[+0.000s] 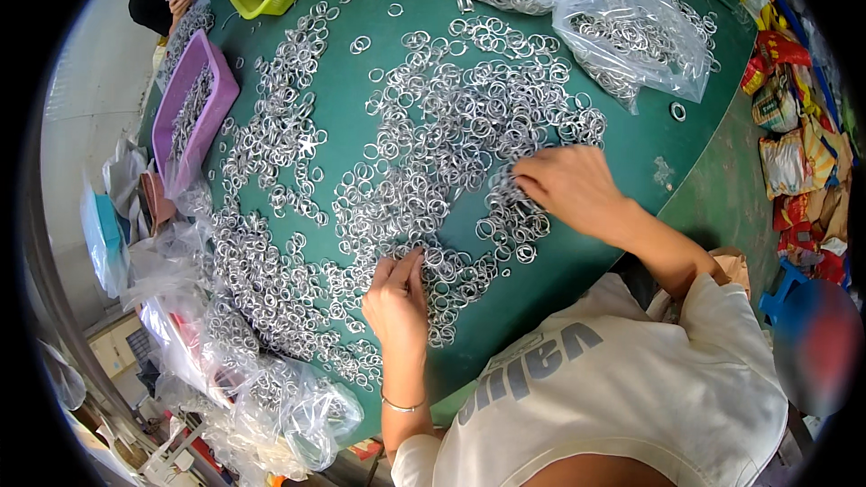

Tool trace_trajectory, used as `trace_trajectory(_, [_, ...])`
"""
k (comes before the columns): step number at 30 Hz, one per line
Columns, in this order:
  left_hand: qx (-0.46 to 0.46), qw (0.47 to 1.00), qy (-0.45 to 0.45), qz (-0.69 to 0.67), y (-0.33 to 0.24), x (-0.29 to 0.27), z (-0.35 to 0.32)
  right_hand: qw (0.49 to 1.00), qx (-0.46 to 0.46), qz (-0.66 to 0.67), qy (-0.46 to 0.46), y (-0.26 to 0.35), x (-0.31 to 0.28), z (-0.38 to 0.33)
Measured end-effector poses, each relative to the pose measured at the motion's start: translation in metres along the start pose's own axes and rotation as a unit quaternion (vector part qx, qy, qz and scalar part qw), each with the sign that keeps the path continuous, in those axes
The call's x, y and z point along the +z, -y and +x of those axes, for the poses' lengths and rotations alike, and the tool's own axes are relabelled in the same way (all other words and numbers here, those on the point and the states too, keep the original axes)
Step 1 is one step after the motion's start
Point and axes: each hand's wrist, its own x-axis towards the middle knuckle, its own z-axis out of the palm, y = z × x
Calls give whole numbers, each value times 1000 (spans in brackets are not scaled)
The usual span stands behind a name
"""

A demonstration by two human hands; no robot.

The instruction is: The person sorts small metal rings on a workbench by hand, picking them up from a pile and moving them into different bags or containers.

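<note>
hundreds of silver rings cover the green table. left hand presses closed fingers onto them. right hand rests there too, its fingers curled; i cannot tell whether they grip any.

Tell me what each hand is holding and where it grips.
Neither hand clearly holds anything. The left hand and right hand rest fingertips-down on the spread of metal rings on the green table; any pinched ring is hidden.
</note>
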Motion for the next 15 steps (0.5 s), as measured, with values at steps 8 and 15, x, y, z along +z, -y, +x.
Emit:
trace_trajectory(8, [-27,998,42,29,7,-15,-4,983,126,9,-132,-7,-25,-11])
trace_trajectory(15, [-63,997,37,29,20,-18,-11,999,-15,-23,-44,31,4,24])
